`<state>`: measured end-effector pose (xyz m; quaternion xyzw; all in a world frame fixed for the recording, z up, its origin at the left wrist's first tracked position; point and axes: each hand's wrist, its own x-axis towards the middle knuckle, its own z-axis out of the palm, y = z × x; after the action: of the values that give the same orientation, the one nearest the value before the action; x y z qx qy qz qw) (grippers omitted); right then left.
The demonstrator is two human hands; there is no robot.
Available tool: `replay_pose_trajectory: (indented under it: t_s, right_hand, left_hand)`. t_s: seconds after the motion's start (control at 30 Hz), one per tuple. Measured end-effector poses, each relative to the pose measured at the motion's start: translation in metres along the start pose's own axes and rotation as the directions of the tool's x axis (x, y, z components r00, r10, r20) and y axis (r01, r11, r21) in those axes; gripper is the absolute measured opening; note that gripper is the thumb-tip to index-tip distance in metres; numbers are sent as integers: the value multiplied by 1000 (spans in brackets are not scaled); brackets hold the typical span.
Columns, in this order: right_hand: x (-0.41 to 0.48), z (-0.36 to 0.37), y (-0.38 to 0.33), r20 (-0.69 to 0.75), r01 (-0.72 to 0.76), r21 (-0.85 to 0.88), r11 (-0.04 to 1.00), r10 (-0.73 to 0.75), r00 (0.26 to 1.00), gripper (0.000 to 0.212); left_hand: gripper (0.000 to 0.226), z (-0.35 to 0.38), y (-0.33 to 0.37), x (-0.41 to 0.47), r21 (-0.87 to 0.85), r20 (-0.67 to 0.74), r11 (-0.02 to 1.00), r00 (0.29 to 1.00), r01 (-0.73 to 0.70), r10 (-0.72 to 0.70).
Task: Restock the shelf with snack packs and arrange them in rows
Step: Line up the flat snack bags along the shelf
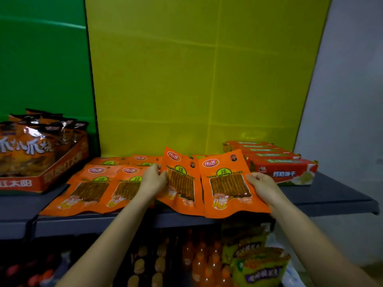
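Left hand (153, 179) curls its fingers on the edge of a tilted pack (180, 184); right hand (262, 185) pinches a second pack (228, 184), both at the shelf (331, 196) front. Flat packs (91, 189) fill the shelf's left and biscuits (287, 169) crowd its right. Both arms stretch forward.
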<state>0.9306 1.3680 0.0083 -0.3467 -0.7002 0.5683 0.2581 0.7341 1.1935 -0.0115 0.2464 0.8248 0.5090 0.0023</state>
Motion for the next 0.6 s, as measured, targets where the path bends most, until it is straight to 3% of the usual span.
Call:
replay_pose_trajectory:
  t_s: [0.13, 0.33, 0.6]
  right_hand:
    - [22, 9, 7, 41, 25, -22, 999, -25, 999, 23]
    - [57, 14, 23, -39, 78, -232, 970, -89, 995, 28]
    - [81, 13, 29, -96, 98, -607, 789, -195, 976, 36]
  left_hand:
    - [26, 7, 1, 2, 141, -44, 990, 999, 29, -23]
    - [31, 16, -1, 7, 331, -75, 942, 997, 49, -26]
    - [25, 25, -6, 12, 565, -93, 824, 996, 48, 6]
